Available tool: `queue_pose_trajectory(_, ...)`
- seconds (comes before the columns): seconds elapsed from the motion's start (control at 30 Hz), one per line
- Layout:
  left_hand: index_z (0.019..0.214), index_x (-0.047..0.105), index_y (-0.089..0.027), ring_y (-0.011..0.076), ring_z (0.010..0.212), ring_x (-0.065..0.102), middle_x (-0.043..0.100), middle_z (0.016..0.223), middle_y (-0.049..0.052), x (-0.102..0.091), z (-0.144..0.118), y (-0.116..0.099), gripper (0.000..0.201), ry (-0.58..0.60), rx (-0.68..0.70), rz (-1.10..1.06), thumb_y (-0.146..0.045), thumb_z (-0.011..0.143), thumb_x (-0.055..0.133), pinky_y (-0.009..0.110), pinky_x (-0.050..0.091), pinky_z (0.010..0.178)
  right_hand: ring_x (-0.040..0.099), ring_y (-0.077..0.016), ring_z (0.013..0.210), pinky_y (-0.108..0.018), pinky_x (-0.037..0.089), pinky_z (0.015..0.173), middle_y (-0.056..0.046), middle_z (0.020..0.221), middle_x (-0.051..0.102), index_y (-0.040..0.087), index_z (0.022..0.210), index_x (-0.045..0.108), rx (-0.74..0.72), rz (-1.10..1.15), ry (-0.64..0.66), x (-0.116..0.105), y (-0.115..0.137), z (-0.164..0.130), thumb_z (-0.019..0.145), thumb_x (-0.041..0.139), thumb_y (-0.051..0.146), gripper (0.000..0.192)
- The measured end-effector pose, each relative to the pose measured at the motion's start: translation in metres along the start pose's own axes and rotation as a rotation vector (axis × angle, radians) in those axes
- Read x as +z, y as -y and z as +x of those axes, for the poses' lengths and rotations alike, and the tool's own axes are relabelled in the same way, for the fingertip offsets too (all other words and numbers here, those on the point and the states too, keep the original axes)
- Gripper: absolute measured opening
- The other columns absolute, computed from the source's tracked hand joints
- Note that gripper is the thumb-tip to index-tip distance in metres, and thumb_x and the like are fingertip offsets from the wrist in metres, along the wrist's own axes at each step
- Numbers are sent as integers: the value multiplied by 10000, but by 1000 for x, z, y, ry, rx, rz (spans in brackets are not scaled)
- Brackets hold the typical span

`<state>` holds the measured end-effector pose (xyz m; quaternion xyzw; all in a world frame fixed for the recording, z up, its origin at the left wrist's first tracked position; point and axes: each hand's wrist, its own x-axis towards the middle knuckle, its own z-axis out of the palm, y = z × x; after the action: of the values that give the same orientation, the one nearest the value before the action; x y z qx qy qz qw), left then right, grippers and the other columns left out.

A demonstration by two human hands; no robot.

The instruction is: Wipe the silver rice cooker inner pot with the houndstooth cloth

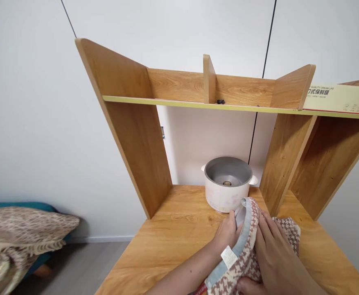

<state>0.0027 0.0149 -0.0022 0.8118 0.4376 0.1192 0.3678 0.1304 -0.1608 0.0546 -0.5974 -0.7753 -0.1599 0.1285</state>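
Observation:
My left hand (228,229) is closed at the far edge of a brown-and-cream houndstooth fabric piece (249,262), its fingers partly hidden inside the fold. The fabric has a pale blue edge band, a white tag and a greyish, shiny inner side; its exact kind is unclear. My right hand (273,250) lies over the outside of the fabric, fingers stretched along it and thumb curled beneath, gripping it. Just beyond my hands stands a round white cooker (225,196), lidless, with a grey inside and two small side handles.
A wooden desk (161,237) carries a shelf unit (136,135) along its back. On the upper shelf sit a cling-film box (339,98) and a small black object (220,101). Left of the desk, a patterned throw (22,233) covers teal furniture.

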Motion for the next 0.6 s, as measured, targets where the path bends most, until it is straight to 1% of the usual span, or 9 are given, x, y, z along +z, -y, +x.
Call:
queue_pose_trajectory(0.07,1550,499,-120,376,1361,698,706,1475,240,1,0,2,647,-8,35,69,-460,999,482,446,515,1158,367,-656,1584,-856,431,1201,-375,1733,360,-55,1692,416,83,108,111,-17,3,10,838,801,764,1245)
queue_pose_trajectory(0.1,1593,466,-104,387,1364,696,699,1490,248,1,-1,3,696,-11,45,86,-473,1002,471,460,520,1152,347,-642,1602,-860,373,1239,-368,1750,335,-47,1713,375,137,162,173,-27,4,15,844,805,736,1246)
queue_pose_trajectory(0.17,1701,353,-118,407,1393,680,671,1551,236,2,-4,4,810,-20,67,67,-514,1004,471,494,519,1163,314,-586,1643,-811,295,1309,-324,1796,284,11,1755,311,211,268,287,-47,5,25,839,839,636,1228)
queue_pose_trajectory(0.23,1768,249,-159,423,1439,649,614,1635,211,3,-7,5,902,-27,85,22,-556,996,494,531,503,1196,248,-525,1689,-737,245,1362,-272,1835,243,74,1768,324,244,356,345,-64,3,32,814,879,559,1205)
queue_pose_trajectory(0.3,1788,214,-181,435,1500,598,530,1717,191,4,-10,5,951,-29,87,-14,-587,985,522,561,479,1235,214,-479,1711,-695,208,1387,-234,1852,237,125,1777,322,273,423,396,-74,0,36,814,889,531,1189)
queue_pose_trajectory(0.37,1778,249,-178,443,1524,572,501,1739,186,7,-13,4,954,-41,79,-47,-603,975,539,590,461,1257,211,-457,1716,-669,192,1398,-221,1854,251,141,1774,332,285,454,422,-79,-5,37,811,895,525,1179)
queue_pose_trajectory(0.4,1762,285,-172,441,1520,576,521,1721,188,8,-14,4,942,-59,79,-71,-604,968,550,594,458,1260,227,-449,1712,-654,196,1400,-220,1850,266,142,1772,338,281,461,421,-79,-7,37,806,900,520,1180)
queue_pose_trajectory(0.5,1672,427,-186,398,1478,609,627,1616,169,13,-18,4,856,-117,85,-171,-581,934,606,552,479,1251,333,-402,1674,-583,275,1390,-200,1819,354,169,1770,344,242,496,380,-80,-13,37,775,938,483,1201)
queue_pose_trajectory(0.6,1618,478,-210,362,1482,601,629,1615,152,18,-23,5,791,-146,111,-248,-553,922,632,517,461,1275,391,-355,1642,-526,327,1371,-157,1795,411,219,1774,334,215,551,358,-80,-18,34,724,993,463,1263)
